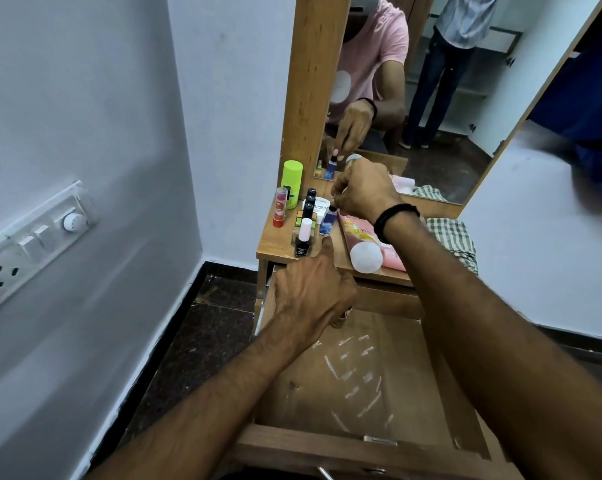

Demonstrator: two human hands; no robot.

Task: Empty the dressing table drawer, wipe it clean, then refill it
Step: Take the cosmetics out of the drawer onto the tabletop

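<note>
The wooden drawer [361, 441] stands pulled out below the dressing table top [275, 244]; its floor shows white scuff marks and a small item at the back, partly hidden by my left hand. My right hand [358, 192] pinches the dark cap of a small blue bottle [328, 221] standing on the table top. My left hand [310, 296] hovers over the drawer's back left corner, fingers curled, thumb up near a pink-capped nail polish bottle [303, 239]; I cannot tell whether it holds anything. A checked cloth [455, 237] lies on the right of the table top.
On the table top stand a lime green bottle [292, 181], a red lip balm [280, 211], dark lipsticks [310, 202] and a white jar [322, 204]; a pink tube [365, 247] lies on its side. The mirror [413, 98] reflects a second person. A wall switchboard [33, 240] is on the left.
</note>
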